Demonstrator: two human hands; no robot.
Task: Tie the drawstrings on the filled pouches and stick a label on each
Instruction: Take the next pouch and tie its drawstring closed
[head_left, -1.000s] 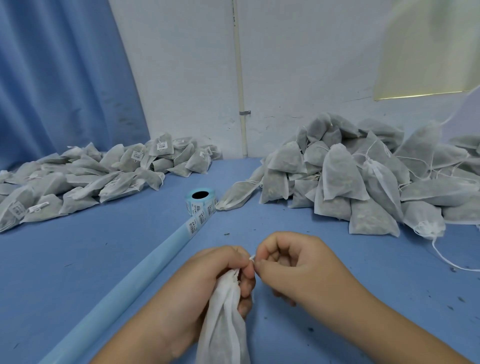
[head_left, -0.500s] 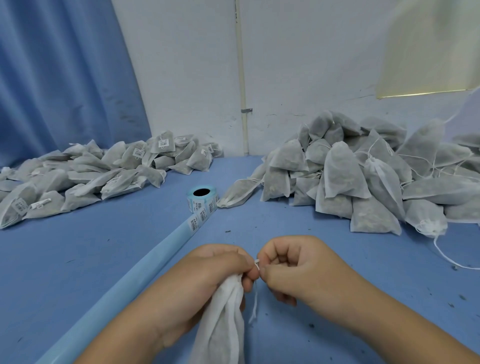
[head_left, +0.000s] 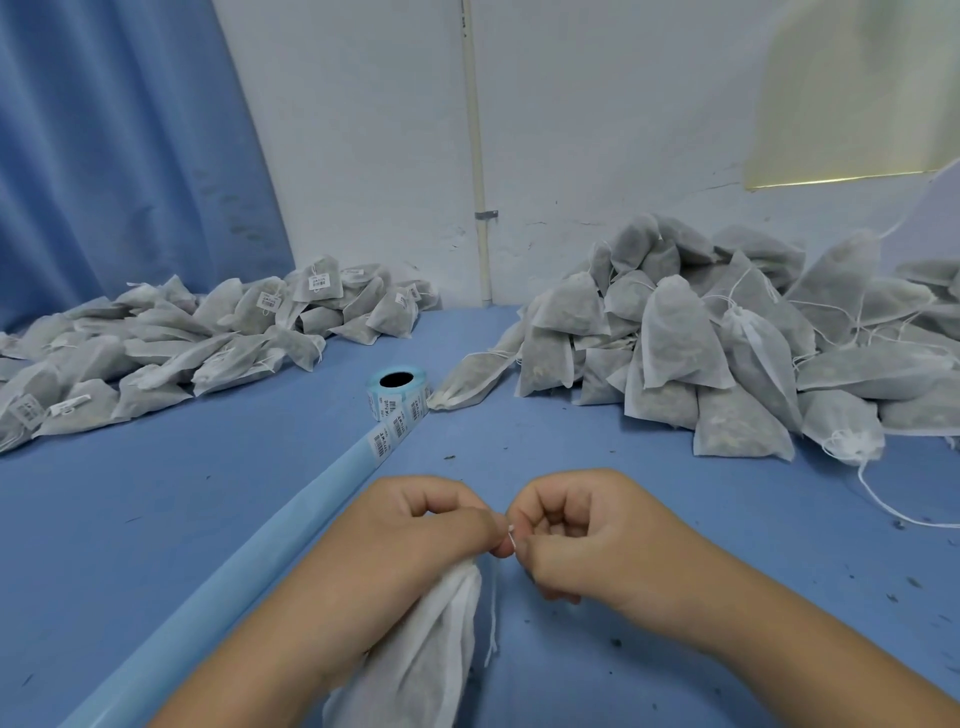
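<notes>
Bare tabletop (head_left: 649, 499) runs open between 2 heaps: labelled pouches (head_left: 156, 353) on the left, unlabelled pouches (head_left: 675, 353) on the right. The label roll (head_left: 397, 395) stands in that lane, its backing strip (head_left: 244, 587) slanting to the near left edge. A trailing string (head_left: 878, 501) lies off the right heap. The left hand (head_left: 415, 540) gripping a pouch (head_left: 426, 654) and the right hand (head_left: 587, 540) pinching its drawstring (head_left: 493, 613) fill the near middle.

held pouch (head_left: 415, 660): white mesh, filled, neck bunched, low centre
drawstring (head_left: 511, 540): white, at neck, tail dangling just right of pouch
untied pile (head_left: 727, 353): far right, strings loose
labelled pile (head_left: 208, 338): far left
label roll (head_left: 397, 395): between piles, hole up, strip trailing
</notes>
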